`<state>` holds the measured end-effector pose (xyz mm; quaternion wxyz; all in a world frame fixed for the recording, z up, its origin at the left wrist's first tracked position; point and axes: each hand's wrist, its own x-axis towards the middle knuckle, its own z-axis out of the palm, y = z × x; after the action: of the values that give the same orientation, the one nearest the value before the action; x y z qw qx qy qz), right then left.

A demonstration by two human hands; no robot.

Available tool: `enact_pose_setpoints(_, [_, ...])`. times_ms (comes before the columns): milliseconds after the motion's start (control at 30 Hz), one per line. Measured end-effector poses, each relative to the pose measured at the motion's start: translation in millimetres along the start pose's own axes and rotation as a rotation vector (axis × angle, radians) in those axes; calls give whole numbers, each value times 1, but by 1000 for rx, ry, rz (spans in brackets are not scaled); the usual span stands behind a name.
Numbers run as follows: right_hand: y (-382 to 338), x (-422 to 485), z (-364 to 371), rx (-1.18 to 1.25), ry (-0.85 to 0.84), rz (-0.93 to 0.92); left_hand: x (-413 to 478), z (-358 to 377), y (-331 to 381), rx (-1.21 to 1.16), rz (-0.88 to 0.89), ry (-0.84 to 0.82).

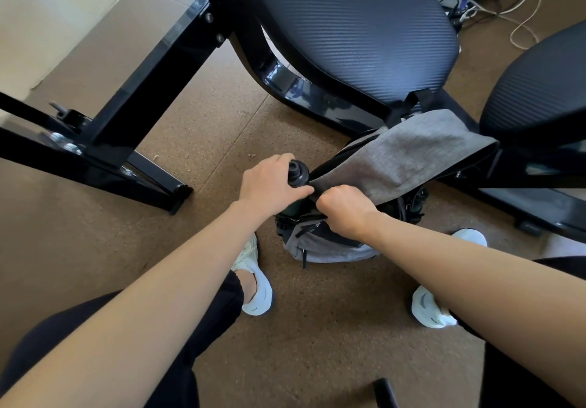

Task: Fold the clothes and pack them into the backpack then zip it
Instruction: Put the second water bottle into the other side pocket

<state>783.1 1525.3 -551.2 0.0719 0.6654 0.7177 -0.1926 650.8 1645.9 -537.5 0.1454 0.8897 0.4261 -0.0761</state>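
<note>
A grey backpack [409,157] stands on the brown floor between my feet, leaning against a black chair. A dark bottle [298,172] sticks out of its left side pocket. My left hand [269,182] wraps around the bottle's neck and the bag's left edge. Just right of it, my right hand [345,207] is a closed fist on the bag's upper edge, pinching something small that I cannot make out. The bag's grey front panel stretches up to the right. No clothes are visible.
A black chair seat [348,26] is directly behind the bag, a second chair [539,84] at right. Black table legs [126,115] stand at left. White cables [520,11] lie at the top right. My white shoes [257,284] flank the bag.
</note>
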Motion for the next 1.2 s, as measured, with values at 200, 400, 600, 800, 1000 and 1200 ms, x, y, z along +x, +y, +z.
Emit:
enact_pose_setpoints(200, [1, 0, 6, 28, 55, -25, 25, 3, -15, -172, 171, -299])
enact_pose_setpoints(400, [7, -1, 9, 78, 145, -15, 36, 3, -37, -521, 224, -386])
enact_pose_setpoints(600, [6, -1, 16, 52, 207, -50, 31, 7, -18, -410, 202, -200])
enact_pose_setpoints(800, [9, 1, 18, 72, 222, -17, 32, 10, -17, -357, 242, -183])
enact_pose_setpoints(1000, [9, 2, 19, 58, 237, -28, 43, -7, -38, -315, 323, -373])
enact_pose_setpoints(1200, [12, 2, 21, 76, 183, -5, 33, 11, -37, -546, 60, -246])
